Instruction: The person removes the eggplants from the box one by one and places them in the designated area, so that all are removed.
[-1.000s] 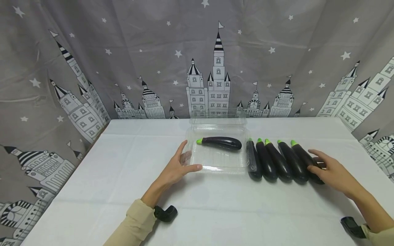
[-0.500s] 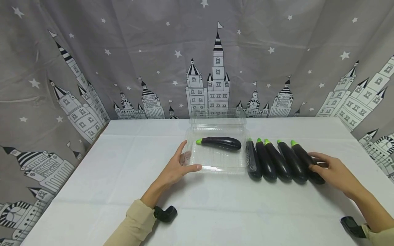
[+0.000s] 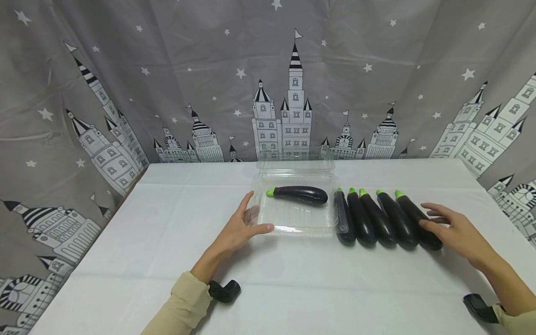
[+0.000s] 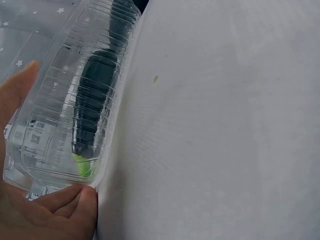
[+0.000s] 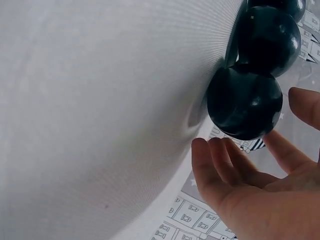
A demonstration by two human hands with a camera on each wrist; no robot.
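Observation:
A clear plastic clamshell container [image 3: 272, 221] lies with its lid raised at the back, and one dark purple eggplant [image 3: 299, 194] with a green stem lies crosswise inside. My left hand [image 3: 236, 232] rests at its left side with thumb and forefinger spread; in the left wrist view, fingertips [image 4: 87, 200] touch the container's end wall. On the right, my right hand [image 3: 458, 232] is beside the rightmost eggplant [image 3: 414, 218], its thumb over it and its fingers on the far side. The right wrist view shows this eggplant's round end [image 5: 245, 102] between spread thumb and fingers.
Several more eggplants [image 3: 378, 218] stand in a row between the container and my right hand, stems pointing away. The leftmost one [image 3: 344, 218] lies against the container's right wall. A white cloth covers the table [image 3: 293, 284]; a grey castle-print curtain [image 3: 201, 70] hangs behind.
My right hand has shifted slightly, its thumb and fingers now a little more spread and raised around the rightmost eggplant. The left hand and container stay in place.

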